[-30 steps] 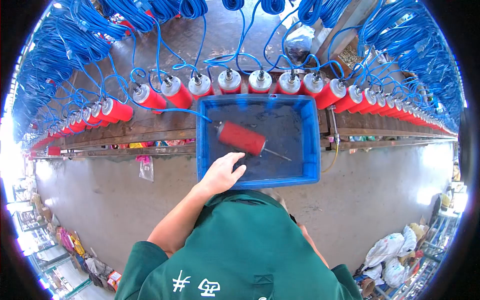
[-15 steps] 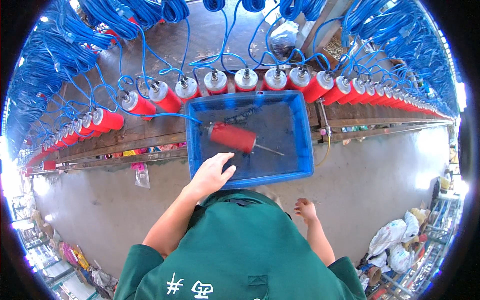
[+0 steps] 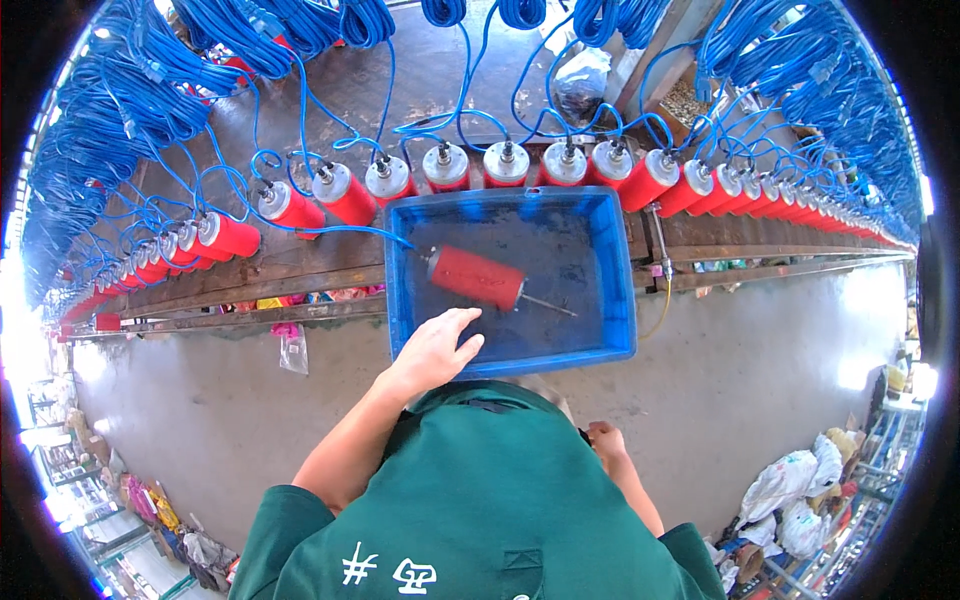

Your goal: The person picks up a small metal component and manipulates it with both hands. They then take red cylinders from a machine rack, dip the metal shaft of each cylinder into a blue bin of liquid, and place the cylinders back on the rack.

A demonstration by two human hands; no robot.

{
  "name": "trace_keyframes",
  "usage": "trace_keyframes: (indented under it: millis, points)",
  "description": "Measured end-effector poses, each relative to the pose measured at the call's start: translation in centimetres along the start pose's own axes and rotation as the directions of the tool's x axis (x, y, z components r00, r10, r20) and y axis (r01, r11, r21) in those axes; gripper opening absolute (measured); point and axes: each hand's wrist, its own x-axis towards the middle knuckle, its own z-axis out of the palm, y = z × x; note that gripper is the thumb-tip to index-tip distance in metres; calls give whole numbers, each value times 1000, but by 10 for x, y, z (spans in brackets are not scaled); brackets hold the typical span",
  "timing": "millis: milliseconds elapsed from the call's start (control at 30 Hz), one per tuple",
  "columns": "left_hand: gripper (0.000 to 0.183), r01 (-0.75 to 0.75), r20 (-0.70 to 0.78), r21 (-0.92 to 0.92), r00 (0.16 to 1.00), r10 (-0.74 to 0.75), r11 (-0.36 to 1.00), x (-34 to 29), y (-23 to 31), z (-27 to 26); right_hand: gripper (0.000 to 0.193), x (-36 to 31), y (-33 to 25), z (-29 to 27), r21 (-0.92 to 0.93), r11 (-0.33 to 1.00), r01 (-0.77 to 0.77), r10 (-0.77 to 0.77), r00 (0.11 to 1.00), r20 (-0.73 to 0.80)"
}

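Beyond the wide left grip (image 3: 434,352) a red cylinder (image 3: 478,277) is seen; behind, a green shirt (image 3: 460,480) is lettered white; whether the right grip (image 3: 607,443) holds anything cannot be told.

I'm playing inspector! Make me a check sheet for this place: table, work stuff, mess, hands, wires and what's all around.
Surface: dark bench, scuffed, with a row of red cylinders standing along it.
Job's things: a red cylinder lying in a blue tub, a thin rod sticking out of its right end.
Clutter: a clear bag on the bench.
Hands: left hand over the tub's near edge, beside the lying cylinder, fingers spread; right hand low at the person's side, its grip unclear.
Cables: blue coils at the back and sides; one blue cable crosses the tub's left rim.
Surroundings: grey floor, pale sacks at lower right.
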Motion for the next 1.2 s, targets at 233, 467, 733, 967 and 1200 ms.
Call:
trace_keyframes:
  millis: [233, 467, 733, 967, 1200]
  points:
    - [47, -1, 7, -3, 1000, 1, 1000, 2, 3, 0, 29, 16, -8, -5, 120, 992, 28, -26, 1000, -17]
    - [48, -11, 11, 29, 1000, 11, 1000, 2, 2, 1, 32, 9, -11, -3, 115, 993, 18, -15, 1000, -24]
    - [47, -12, 15, 53, 1000, 11, 999, 3, 2, -3, 34, 7, -2, 5, 112, 994, -15, 13, 1000, 17]
    - [48, 1, 32, 78, 999, -4, 997, 7, 10, -10, 32, 15, 9, 8, 142, 990, -7, 4, 1000, 16]
    - [47, -40, 24, 121, 999, 38, 992, 7, 10, -11, 32, 10, 3, 8, 147, 989, -15, 15, 1000, 0]
